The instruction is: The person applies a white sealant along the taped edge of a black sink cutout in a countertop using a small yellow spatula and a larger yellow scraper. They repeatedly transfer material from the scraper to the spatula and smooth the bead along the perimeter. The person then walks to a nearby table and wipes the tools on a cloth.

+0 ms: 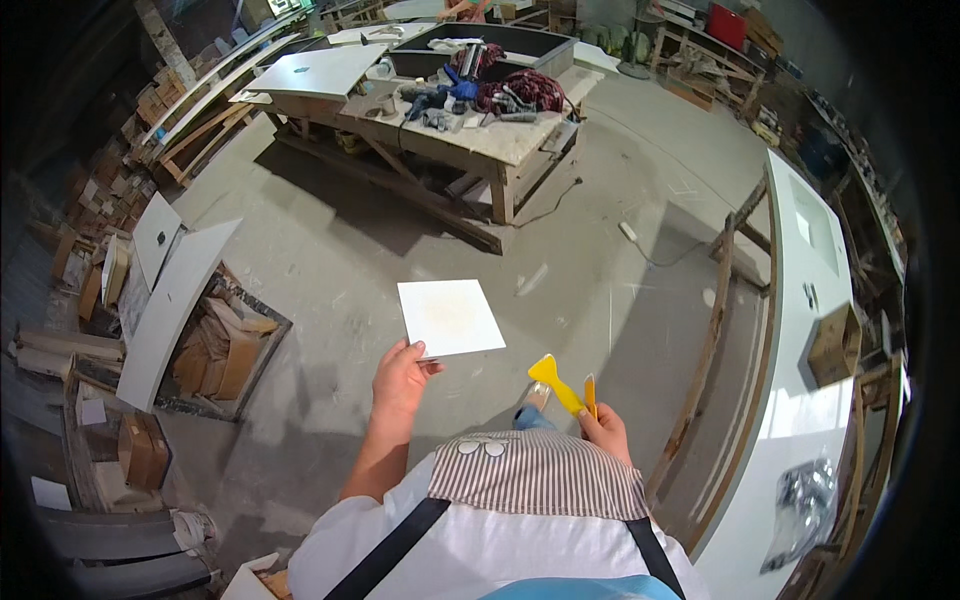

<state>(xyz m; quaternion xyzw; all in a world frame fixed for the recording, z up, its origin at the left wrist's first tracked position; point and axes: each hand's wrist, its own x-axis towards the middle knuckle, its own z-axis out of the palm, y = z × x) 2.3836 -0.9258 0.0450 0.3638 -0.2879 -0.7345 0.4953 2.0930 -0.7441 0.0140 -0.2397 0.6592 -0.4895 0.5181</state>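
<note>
My left hand [402,382] grips a flat white square panel [448,318] by its near left corner, thumb on top. The panel's face has a faint yellowish patch in the middle and is held out ahead of me over the floor. Lower and to the right, my right hand [606,434] is closed round a yellow plastic scraper [562,385] with a flared blade pointing up and left. A second narrow yellow-orange tool [590,396] sticks up from the same hand; its kind cannot be made out.
Ahead stands a wooden workbench [510,150] carrying tools and dark red cloth. A long white slab [790,400] on a wooden frame runs along my right, with a cardboard box [833,345] on it. White boards [180,310] lean at the left beside a scrap-filled crate [240,390]. A cable [560,205] trails on the floor.
</note>
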